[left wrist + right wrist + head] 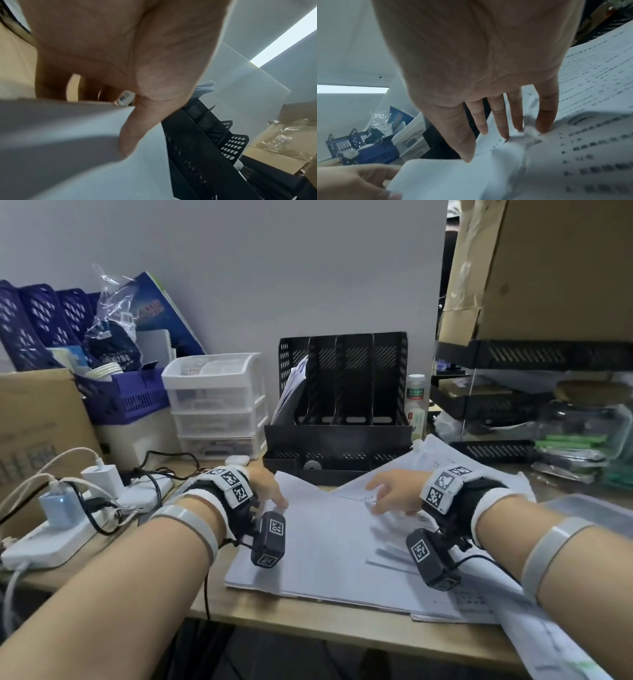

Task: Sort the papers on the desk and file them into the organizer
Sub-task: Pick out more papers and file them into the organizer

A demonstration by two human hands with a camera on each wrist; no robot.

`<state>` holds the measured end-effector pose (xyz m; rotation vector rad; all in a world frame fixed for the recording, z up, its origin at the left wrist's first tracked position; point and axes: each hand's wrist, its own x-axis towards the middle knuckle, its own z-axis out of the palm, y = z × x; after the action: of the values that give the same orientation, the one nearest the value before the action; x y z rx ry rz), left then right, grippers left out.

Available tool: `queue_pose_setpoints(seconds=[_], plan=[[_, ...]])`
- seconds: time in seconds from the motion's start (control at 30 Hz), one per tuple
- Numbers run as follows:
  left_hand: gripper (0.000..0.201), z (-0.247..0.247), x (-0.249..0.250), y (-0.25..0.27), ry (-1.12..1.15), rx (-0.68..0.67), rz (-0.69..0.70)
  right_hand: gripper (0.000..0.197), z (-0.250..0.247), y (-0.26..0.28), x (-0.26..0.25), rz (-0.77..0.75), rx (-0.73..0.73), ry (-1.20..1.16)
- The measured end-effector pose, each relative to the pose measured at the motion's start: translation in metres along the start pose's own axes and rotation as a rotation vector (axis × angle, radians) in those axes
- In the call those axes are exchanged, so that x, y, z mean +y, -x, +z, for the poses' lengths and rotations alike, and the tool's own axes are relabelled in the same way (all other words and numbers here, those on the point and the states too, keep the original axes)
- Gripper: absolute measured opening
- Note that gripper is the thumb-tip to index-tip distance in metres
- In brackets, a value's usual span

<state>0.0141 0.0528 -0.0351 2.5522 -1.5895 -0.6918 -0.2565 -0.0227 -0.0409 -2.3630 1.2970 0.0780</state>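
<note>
White papers (329, 546) are still lying loose in front of the black organizer (342, 405); only its leftmost slot is holding sheets, so most filing seems left. The left hand (270, 486) is pinching a sheet's corner; the right hand (394, 491) is pressing flat, fingers spread.

white papers (329, 546) spread before black slotted organizer (342, 405)
</note>
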Motion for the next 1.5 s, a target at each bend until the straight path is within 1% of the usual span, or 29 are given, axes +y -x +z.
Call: queue_pose_setpoints(seconds=[0.03,0.1,0.13,0.27,0.3,0.37,0.4,0.43,0.53,0.6,0.63,0.67,0.73,0.77,0.8,0.83,0.87,0.93,1.0,1.07,1.13,1.17,1.2,1.23,1.3,1.33,1.4,1.47,1.5], plan=[[0.058,-0.001,0.000,0.004,0.009,-0.027,0.038,0.066,0.001,-0.001,-0.002,-0.013,0.001,0.014],[0.047,-0.004,-0.002,0.011,0.108,0.000,0.143,0.069,0.001,-0.003,-0.008,-0.052,0.019,0.038],[0.038,-0.006,-0.006,0.013,0.174,0.042,0.214,0.070,0.001,-0.005,-0.012,-0.075,0.034,0.038],[0.041,-0.025,-0.011,0.025,0.535,0.265,0.471,0.067,-0.007,-0.011,-0.030,-0.161,0.173,-0.012],[0.042,-0.030,-0.011,0.028,0.577,0.331,0.508,0.061,-0.011,-0.014,-0.033,-0.187,0.221,-0.024],[0.037,-0.044,-0.008,0.036,0.631,0.461,0.560,0.028,-0.025,-0.016,-0.040,-0.247,0.325,-0.038],[0.039,-0.049,-0.008,0.037,0.665,0.535,0.552,0.011,-0.033,-0.014,-0.043,-0.259,0.384,-0.070],[0.043,-0.055,-0.004,0.044,0.700,0.624,0.513,0.003,-0.042,-0.011,-0.046,-0.269,0.450,-0.119],[0.063,-0.064,0.000,0.053,0.711,1.009,0.261,0.012,-0.068,-0.002,-0.051,-0.278,0.700,-0.354],[0.071,-0.059,0.010,0.065,0.747,1.086,0.162,0.015,-0.082,0.009,-0.051,-0.314,0.855,-0.462],[0.072,-0.054,0.017,0.070,0.801,1.018,0.196,0.017,-0.085,0.015,-0.050,-0.333,0.923,-0.468],[0.075,-0.048,0.025,0.073,0.894,0.871,0.285,0.018,-0.088,0.023,-0.050,-0.344,0.980,-0.452],[0.084,-0.032,0.047,0.082,1.070,0.459,0.493,0.019,-0.084,0.038,-0.051,-0.386,1.047,-0.416],[0.084,-0.025,0.059,0.086,1.124,0.290,0.569,0.020,-0.079,0.045,-0.052,-0.423,1.045,-0.383],[0.080,-0.020,0.072,0.087,1.190,0.176,0.626,0.021,-0.073,0.049,-0.054,-0.463,1.013,-0.334],[0.076,-0.017,0.084,0.087,1.278,0.112,0.668,0.022,-0.065,0.054,-0.056,-0.497,0.960,-0.274],[0.069,-0.016,0.096,0.087,1.380,0.077,0.692,0.022,-0.058,0.059,-0.058,-0.512,0.890,-0.219],[0.049,-0.015,0.113,0.087,1.557,0.112,0.669,0.024,-0.051,0.065,-0.054,-0.500,0.732,-0.175],[0.039,-0.014,0.120,0.081,1.603,0.186,0.608,0.024,-0.056,0.071,-0.041,-0.442,0.594,-0.215],[0.035,-0.011,0.119,0.078,1.598,0.144,0.650,0.023,-0.068,0.081,-0.023,-0.367,0.506,-0.290],[0.031,-0.010,0.117,0.079,1.591,0.038,0.723,0.024,-0.082,0.088,0.000,-0.275,0.606,-0.354],[0.030,-0.009,0.116,0.080,1.590,-0.011,0.749,0.029,-0.090,0.090,0.015,-0.234,0.698,-0.358],[0.030,-0.009,0.116,0.080,1.590,-0.053,0.771,0.042,-0.095,0.090,0.028,-0.195,0.759,-0.357],[0.031,-0.008,0.116,0.080,1.585,-0.085,0.791,0.059,-0.098,0.091,0.039,-0.163,0.766,-0.375],[0.032,-0.006,0.119,0.076,1.589,-0.121,0.798,0.085,-0.103,0.095,0.056,-0.143,0.636,-0.521],[0.031,-0.005,0.120,0.073,1.598,-0.127,0.789,0.084,-0.103,0.097,0.060,-0.154,0.553,-0.606],[0.031,-0.003,0.124,0.067,1.608,-0.144,0.777,0.058,-0.100,0.105,0.067,-0.182,0.449,-0.686],[0.033,-0.001,0.126,0.063,1.601,-0.158,0.794,0.032,-0.097,0.106,0.071,-0.198,0.452,-0.669],[0.033,0.000,0.128,0.060,1.594,-0.161,0.799,0.027,-0.095,0.106,0.074,-0.193,0.462,-0.636]])
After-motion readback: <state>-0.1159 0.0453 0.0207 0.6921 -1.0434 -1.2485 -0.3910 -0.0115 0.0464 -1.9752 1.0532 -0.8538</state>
